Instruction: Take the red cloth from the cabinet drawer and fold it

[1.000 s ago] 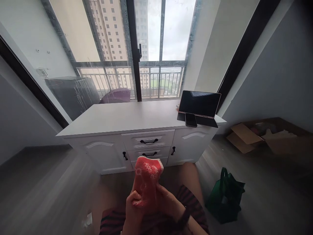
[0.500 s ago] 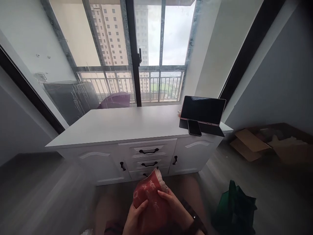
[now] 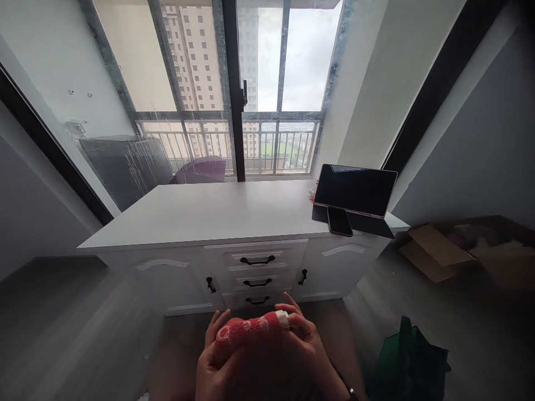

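- Both hands were low in the frame, in front of the cabinet [image 3: 254,262], with the cloth [image 3: 251,328] bunched between them.
- Left hand [image 3: 215,362] was wrapped around the cloth's near side, fingers curled over its top.
- Right hand [image 3: 303,340] was pinching the white-edged end, fingers closed on it.
- The cloth looked rolled or folded into a thick band; my read was that the folding was well along but not finished.
- The cabinet top held only a tablet [image 3: 355,189] and a phone [image 3: 339,221], well away from the hands.

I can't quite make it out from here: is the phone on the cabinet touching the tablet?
Cannot tell. In the head view the phone lies right in front of the tablet, their edges overlapping in the picture, so contact or a gap isn't plain.
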`<act>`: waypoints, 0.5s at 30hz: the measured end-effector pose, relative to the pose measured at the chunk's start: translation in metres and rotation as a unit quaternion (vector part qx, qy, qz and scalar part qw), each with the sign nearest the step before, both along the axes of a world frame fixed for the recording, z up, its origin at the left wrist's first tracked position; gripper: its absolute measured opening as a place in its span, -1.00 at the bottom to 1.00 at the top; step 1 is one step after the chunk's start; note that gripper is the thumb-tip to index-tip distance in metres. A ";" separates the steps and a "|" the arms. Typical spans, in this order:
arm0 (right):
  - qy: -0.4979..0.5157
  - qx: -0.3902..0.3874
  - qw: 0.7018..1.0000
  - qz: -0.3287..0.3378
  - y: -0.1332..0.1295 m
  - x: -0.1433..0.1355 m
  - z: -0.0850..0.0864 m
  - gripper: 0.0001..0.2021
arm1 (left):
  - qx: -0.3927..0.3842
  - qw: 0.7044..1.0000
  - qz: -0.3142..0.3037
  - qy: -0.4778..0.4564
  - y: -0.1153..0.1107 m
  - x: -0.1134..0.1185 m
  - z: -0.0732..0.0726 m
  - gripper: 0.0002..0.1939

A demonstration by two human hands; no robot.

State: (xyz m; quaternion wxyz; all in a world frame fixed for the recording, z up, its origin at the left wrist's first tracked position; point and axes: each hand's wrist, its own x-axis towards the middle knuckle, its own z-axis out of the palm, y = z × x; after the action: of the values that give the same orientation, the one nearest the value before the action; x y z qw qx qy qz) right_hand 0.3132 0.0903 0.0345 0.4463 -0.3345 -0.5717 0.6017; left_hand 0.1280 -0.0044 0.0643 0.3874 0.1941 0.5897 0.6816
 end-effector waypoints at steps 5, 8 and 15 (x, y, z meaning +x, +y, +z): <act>0.027 -0.079 0.996 -0.004 0.003 -0.021 0.009 -0.75 | -0.034 0.999 -0.021 -0.037 0.000 0.005 -0.003 -0.46; 0.008 -0.072 0.997 -0.014 0.023 -0.038 0.005 -0.69 | -0.030 0.996 -0.014 -0.077 0.002 0.006 -0.014 -0.36; -0.183 0.183 0.963 -0.073 0.122 -0.079 0.005 -0.68 | -0.062 0.994 0.057 -0.070 -0.006 -0.002 -0.036 -0.40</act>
State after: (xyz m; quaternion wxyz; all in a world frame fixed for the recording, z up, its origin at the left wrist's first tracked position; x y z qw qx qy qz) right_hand 0.2338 0.2120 0.0391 0.4302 -0.3926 -0.7180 0.3811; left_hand 0.1260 -0.0101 0.0281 0.3997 0.0875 0.6122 0.6766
